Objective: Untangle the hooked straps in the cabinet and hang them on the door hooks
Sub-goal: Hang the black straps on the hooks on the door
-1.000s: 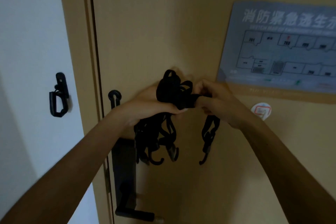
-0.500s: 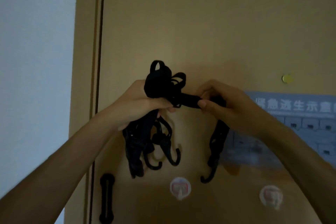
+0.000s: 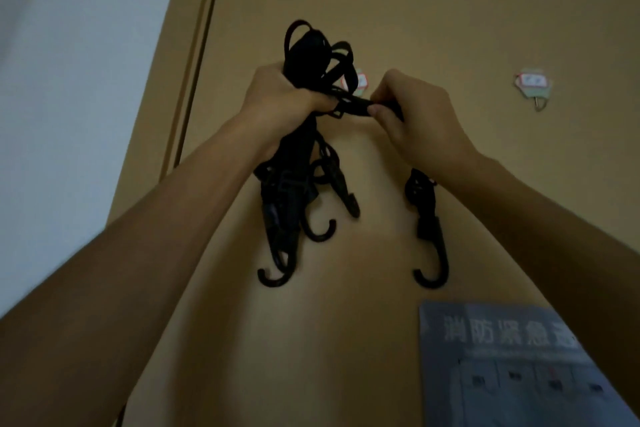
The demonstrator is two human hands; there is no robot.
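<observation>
Gripping the tangled bundle of black hooked straps [image 3: 304,135] against the tan door, the left hand [image 3: 280,97] anchored it — right hand [image 3: 412,114] fingers pinched 1 strap taut, likely to free it near the adhesive door hook [image 3: 356,81].

Chinese heading on the grey notice

We can read large pale characters, 消防紧急, across the top of the grey notice [image 3: 512,367] stuck low on the door [image 3: 450,28]; the line runs on behind the right forearm. Its floor-plan boxes hold small dark marks, too blurred for us to read. The two sticker-backed door hooks [image 3: 532,86] carry red-outlined marks we cannot make out.
</observation>
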